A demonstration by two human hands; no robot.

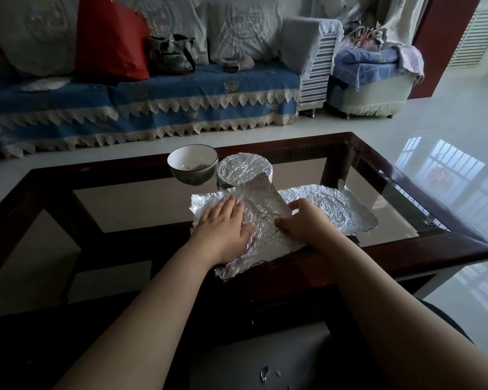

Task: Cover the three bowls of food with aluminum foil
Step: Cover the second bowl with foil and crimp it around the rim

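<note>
Both hands lie on a crinkly sheet of foil (pixel 261 218) at the near edge of the table (pixel 406 257). The left hand (pixel 223 226) is flat on the foil with its fingers straight and close together, pressing down. The right hand (pixel 302 220) rests on the foil just beside it, with its fingers bent a little; its thumb points toward the left hand, and its fingertips sit at the right edge of the sheet. It is hard to tell if those fingers pinch the edge or only touch it. The sheet hangs a bit over the table's near edge, below the left wrist. A second foil sheet (pixel 335 212) lies flat on the glass under the first one and sticks out to the right of the right hand. Past the fingertips of both hands stands a bowl already covered with foil (pixel 244 168), and the far corner of the top sheet touches it. Just left of that bowl, past the left hand, is an open white bowl (pixel 192 164) with a dark rim and a little food at the bottom. The two bowls stand close together. Far behind the table is a sofa with a blue cover (pixel 141 99) and a red cushion (pixel 110 38).
</note>
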